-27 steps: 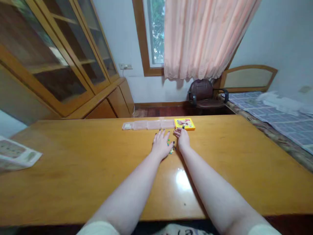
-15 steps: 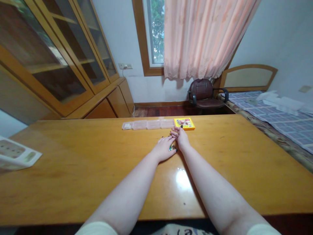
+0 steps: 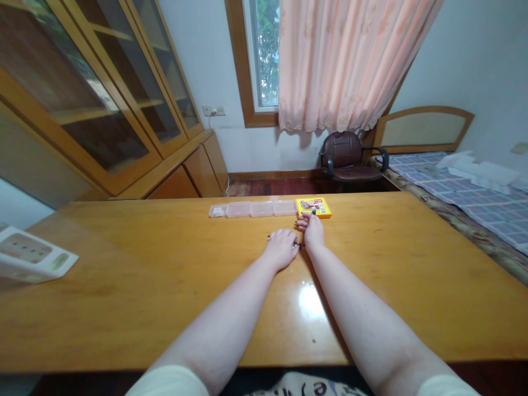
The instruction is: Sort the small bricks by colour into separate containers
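Observation:
My left hand (image 3: 281, 247) rests back-up on the table, its fingers curled under and closed around small shiny pieces (image 3: 295, 245). Only a glint of green and gold shows beside the thumb; their kind cannot be made out. Just to the right, my right hand (image 3: 313, 234) stands on its edge with the palm turned left, fingers stretched and apart, no object visible in it. Its fingertips are in front of a flat yellow box (image 3: 314, 207) with printed pictures. Left of that box lies a row of clear plastic compartments (image 3: 261, 209).
The wooden table (image 3: 136, 286) spans the foreground. A white object with dark dots (image 3: 33, 256) stands at its left edge. Beyond are a glass-door cabinet (image 3: 119, 93), a brown office chair (image 3: 346, 157) and a bed (image 3: 466, 181) on the right.
My left hand's fingers have curled in over the small shiny pieces, which are now mostly hidden. The hands have drawn slightly apart. The right hand keeps nearly the same pose.

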Tool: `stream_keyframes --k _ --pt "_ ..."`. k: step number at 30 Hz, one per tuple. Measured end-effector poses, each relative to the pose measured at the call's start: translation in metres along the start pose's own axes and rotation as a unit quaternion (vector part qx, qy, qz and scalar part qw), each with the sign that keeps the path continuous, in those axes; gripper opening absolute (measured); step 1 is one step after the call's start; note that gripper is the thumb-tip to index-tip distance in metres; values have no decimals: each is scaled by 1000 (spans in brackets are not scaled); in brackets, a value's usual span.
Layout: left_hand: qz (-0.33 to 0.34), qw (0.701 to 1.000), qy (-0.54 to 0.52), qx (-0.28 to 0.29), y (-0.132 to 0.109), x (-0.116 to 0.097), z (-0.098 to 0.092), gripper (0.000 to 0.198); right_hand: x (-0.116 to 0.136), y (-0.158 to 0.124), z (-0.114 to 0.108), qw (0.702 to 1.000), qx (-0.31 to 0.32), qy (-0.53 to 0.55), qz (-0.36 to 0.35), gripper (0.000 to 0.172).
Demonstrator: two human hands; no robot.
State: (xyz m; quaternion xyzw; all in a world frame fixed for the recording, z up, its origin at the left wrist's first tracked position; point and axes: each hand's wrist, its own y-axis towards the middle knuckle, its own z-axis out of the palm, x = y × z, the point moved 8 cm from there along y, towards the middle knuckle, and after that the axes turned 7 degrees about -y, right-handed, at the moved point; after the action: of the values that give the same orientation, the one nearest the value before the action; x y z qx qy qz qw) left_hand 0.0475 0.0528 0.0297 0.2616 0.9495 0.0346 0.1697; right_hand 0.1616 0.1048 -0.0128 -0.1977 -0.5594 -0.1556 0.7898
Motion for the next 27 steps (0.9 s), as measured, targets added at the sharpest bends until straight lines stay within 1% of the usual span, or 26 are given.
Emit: stream_keyframes --k 3,7,10,12,14,17,19,21,23,27 --pt "-29 999 25 10 1 5 2 21 0 -2 2 1000 9 -9 -6 25" --pt "-50 998 42 20 4 13 6 25 -1 -3 4 1000 22 -17 -11 26" --pt "-63 997 32 16 6 21 7 28 -2 -2 6 999 33 -21 -13 26" --pt "-78 997 7 6 7 29 5 27 -2 -2 6 999 37 -25 -13 26" --pt "-96 995 -29 -16 8 39 1 27 -1 -1 6 999 37 -26 -16 27" --pt "-120 988 -78 -63 6 53 -9 28 1 -1 4 999 35 -17 -19 29" --pt "-129 982 -94 -98 3 59 -17 28 3 1 2 999 36 -5 -21 30" --pt "-135 979 -94 -120 0 63 -24 26 3 4 0 999 33 9 -19 31" --pt "-146 978 -83 -125 -3 65 -27 24 2 7 -3 999 28 22 -10 31" --pt "-187 975 -51 -112 -8 66 -32 21 1 14 -8 999 23 34 26 34"
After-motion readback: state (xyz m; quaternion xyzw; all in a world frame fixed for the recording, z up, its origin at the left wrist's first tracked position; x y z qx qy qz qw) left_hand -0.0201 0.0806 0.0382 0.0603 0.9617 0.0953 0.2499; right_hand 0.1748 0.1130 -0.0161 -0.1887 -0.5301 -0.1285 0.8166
